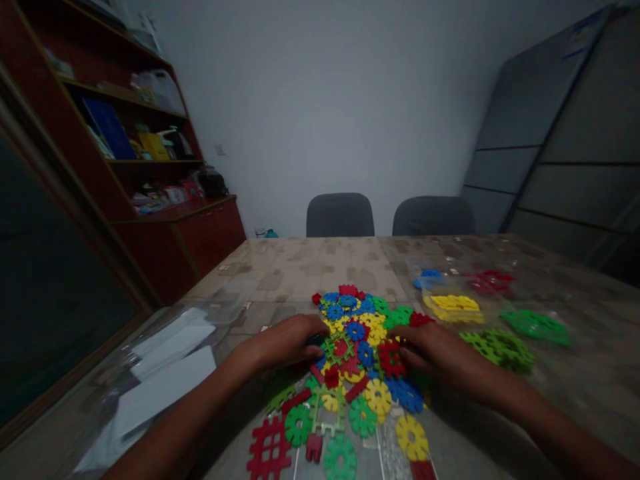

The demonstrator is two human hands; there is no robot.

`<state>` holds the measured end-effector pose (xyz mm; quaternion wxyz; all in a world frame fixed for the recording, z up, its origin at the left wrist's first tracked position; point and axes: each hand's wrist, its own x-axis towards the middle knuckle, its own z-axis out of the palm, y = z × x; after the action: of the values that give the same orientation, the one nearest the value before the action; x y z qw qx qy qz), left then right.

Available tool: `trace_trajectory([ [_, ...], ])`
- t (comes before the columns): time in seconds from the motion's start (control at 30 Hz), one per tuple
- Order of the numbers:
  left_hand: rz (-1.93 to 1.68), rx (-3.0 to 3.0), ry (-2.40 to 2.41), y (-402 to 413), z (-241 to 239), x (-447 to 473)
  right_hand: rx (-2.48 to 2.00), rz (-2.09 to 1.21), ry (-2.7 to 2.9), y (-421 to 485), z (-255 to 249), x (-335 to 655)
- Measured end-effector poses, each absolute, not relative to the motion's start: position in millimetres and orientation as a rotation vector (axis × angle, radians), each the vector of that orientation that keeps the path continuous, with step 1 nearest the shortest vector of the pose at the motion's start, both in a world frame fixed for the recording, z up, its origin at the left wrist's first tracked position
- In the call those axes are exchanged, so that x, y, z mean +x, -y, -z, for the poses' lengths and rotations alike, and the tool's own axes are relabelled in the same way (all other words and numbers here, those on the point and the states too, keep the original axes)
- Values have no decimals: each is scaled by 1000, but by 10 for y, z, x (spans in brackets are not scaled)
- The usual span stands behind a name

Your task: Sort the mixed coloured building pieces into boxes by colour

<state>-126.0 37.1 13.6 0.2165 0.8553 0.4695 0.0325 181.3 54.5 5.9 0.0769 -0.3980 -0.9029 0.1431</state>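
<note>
white sheets in clear bags lie left of the pile of plastic gear pieces on the table. the left hand curls against the pile's left edge; i cannot tell if it grips anything. the right hand rests on the pile's right side, fingers stretched loose over a red piece. the pieces look light, stiff and slick, best pinched by a notched rim, though they lie tangled. a yellow heap and a green heap crowd the pile's right.

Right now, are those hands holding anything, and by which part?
It cannot be told. The left hand and right hand lie palm-down on the pile of coloured pieces, fingertips among them; nothing is seen lifted.
</note>
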Motion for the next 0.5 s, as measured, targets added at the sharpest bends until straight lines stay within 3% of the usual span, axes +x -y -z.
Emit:
trace_trajectory([
  [0.3, -300, 2398, -1305, -360, -127, -1230, -1184, -403, 2379, -780, -442, 2056],
  [0.5, -698, 2189, -1213, -256, -183, -1017, -1023, -720, 2198, -545, -263, 1636],
])
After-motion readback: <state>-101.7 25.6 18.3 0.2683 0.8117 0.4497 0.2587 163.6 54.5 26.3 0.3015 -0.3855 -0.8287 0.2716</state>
